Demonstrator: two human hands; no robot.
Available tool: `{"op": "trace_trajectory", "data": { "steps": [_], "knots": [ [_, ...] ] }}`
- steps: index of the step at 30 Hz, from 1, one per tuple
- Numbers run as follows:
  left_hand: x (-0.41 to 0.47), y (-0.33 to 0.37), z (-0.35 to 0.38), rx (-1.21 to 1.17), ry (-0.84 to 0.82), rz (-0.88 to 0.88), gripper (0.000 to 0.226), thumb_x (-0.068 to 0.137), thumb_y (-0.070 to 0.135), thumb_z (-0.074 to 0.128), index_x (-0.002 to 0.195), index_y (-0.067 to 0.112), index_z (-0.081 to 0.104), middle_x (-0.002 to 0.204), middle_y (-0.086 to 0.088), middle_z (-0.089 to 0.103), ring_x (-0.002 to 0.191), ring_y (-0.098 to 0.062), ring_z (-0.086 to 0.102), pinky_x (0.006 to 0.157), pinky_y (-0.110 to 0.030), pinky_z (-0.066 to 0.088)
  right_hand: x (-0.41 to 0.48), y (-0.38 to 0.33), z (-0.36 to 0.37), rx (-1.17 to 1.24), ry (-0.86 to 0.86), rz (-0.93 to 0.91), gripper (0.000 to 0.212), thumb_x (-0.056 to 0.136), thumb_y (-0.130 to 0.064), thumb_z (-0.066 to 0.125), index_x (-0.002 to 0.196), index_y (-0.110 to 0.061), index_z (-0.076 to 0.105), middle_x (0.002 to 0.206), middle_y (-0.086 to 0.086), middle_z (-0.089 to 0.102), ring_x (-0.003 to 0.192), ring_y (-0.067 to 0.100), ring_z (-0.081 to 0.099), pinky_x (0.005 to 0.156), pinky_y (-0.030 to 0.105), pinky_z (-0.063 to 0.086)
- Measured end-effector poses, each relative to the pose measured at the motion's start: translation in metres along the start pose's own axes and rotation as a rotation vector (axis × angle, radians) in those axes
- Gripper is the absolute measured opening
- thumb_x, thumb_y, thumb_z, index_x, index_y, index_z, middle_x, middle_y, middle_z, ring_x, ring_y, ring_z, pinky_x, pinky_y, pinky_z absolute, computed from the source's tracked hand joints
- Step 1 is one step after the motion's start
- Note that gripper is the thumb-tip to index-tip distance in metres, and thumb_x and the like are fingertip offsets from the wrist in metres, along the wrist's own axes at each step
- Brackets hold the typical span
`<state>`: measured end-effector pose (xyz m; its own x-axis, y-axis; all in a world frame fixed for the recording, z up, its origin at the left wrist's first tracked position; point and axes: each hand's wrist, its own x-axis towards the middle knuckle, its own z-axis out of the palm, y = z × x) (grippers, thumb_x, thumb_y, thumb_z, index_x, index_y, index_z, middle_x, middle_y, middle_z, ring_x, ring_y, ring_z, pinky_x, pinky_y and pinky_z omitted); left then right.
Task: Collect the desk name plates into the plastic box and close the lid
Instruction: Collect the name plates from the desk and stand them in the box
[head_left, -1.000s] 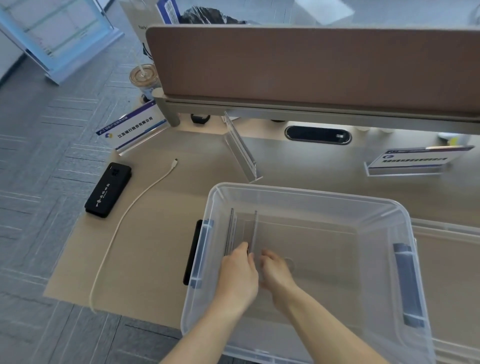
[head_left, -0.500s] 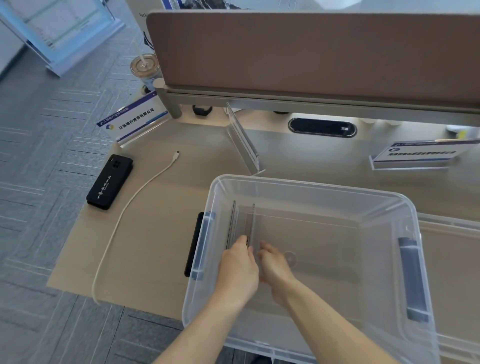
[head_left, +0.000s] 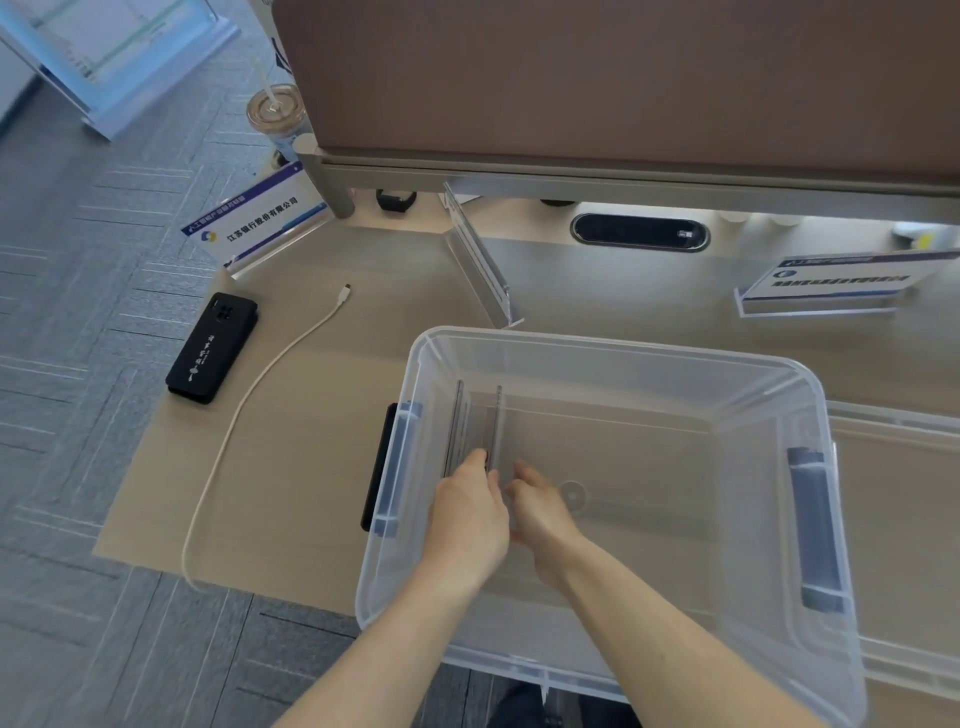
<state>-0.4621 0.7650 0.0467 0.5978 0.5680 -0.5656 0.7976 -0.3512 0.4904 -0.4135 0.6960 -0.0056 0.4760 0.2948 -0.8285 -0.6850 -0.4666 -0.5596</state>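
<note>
Head cam: barely any change this past second. Left hand (head_left: 470, 512) and right hand (head_left: 540, 506) stay close together by the box's (head_left: 623, 345) left wall, at two upright plates (head_left: 457, 415). Pinching or just touching, can't tell. Three more plates (head_left: 254, 223) wait along the worktop's (head_left: 337, 415) far edge, so early days.

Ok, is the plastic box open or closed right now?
Open: plastic box rim uncovered; left hand and right hand reach inside.

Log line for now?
left hand, right hand: inside plastic box at upright name plates, grip unclear | three plates out on desk | lid off
</note>
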Motion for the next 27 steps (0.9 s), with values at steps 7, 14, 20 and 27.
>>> {"op": "trace_trajectory", "data": {
  "steps": [7, 14, 20, 27],
  "knots": [
    [-0.034, 0.059, -0.048, -0.102, 0.03, 0.218, 0.055, 0.106, 0.031, 0.046, 0.158, 0.015, 0.035, 0.16, -0.004, 0.043, 0.149, -0.021, 0.038, 0.122, -0.037, 0.031, -0.069, -0.057, -0.054, -0.004, 0.052, -0.2, 0.064, 0.096, -0.01, 0.047, 0.156, -0.02, 0.028, 0.16, 0.002, 0.035, 0.144, 0.018, 0.037, 0.109, 0.027, 0.032],
    [-0.066, 0.245, -0.05, -0.406, -0.013, 0.452, 0.035, 0.105, 0.029, 0.053, 0.138, 0.018, 0.058, 0.125, 0.0, 0.065, 0.117, -0.016, 0.061, 0.112, -0.035, 0.043, -0.167, -0.119, -0.24, 0.252, 0.082, -0.408, 0.035, 0.1, -0.008, 0.047, 0.132, -0.017, 0.058, 0.119, 0.002, 0.067, 0.107, 0.021, 0.063, 0.092, 0.041, 0.051],
    [-0.086, 0.37, 0.044, -0.398, -0.254, 0.506, 0.041, 0.102, 0.039, 0.055, 0.135, 0.016, 0.061, 0.133, -0.004, 0.066, 0.126, -0.019, 0.06, 0.115, -0.046, 0.043, -0.198, -0.086, -0.434, 0.405, 0.422, -0.395, 0.036, 0.099, -0.013, 0.053, 0.135, -0.017, 0.055, 0.123, 0.005, 0.064, 0.111, 0.024, 0.062, 0.081, 0.036, 0.053],
    [-0.089, 0.462, 0.189, -0.382, -0.417, 0.389, 0.028, 0.104, 0.037, 0.052, 0.124, 0.021, 0.064, 0.133, -0.002, 0.064, 0.121, -0.02, 0.059, 0.115, -0.047, 0.042, -0.19, -0.028, -0.596, 0.464, 0.573, -0.288, 0.034, 0.102, -0.02, 0.048, 0.135, -0.023, 0.052, 0.13, -0.001, 0.058, 0.12, 0.021, 0.057, 0.104, 0.045, 0.046]
  ]
}}
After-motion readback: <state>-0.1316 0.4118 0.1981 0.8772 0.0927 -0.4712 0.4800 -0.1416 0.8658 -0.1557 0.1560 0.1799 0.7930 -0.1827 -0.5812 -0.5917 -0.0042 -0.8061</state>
